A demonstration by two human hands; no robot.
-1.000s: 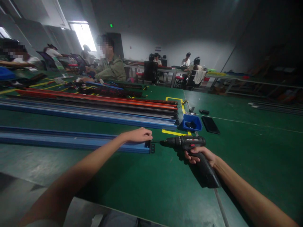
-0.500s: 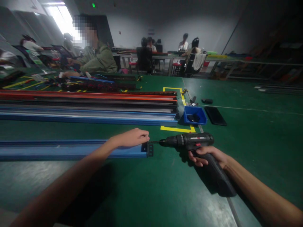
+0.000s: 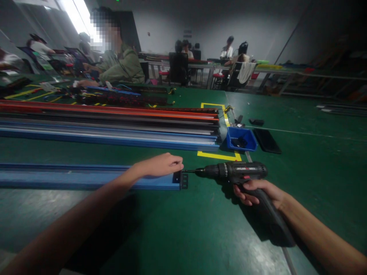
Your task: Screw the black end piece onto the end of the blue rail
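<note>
My left hand (image 3: 162, 165) lies over the right end of a long blue metal rail (image 3: 86, 179). Its fingers are curled round the rail's far edge, and the fingertips are partly hidden. A small black end bracket (image 3: 185, 181) with slots sits at that end of the rail. In my right hand (image 3: 252, 191) is a black cordless drill (image 3: 241, 170), held by its grip with a finger near the red trigger. The drill lies level, pointing left. Its thin bit (image 3: 189, 171) reaches close to my left fingertips and the rail end; whether it touches a screw cannot be seen.
Beyond the rail lie stacked blue, black and red-orange rails (image 3: 160, 114). To their right are a blue bin (image 3: 242, 139) with dark parts and a flat black object (image 3: 267, 141). A person in a green jacket (image 3: 126, 65) works across the green table (image 3: 200, 229).
The view has shifted slightly. My right hand and the drill are a little farther right from the rail end. My left hand keeps its place on the rail.
</note>
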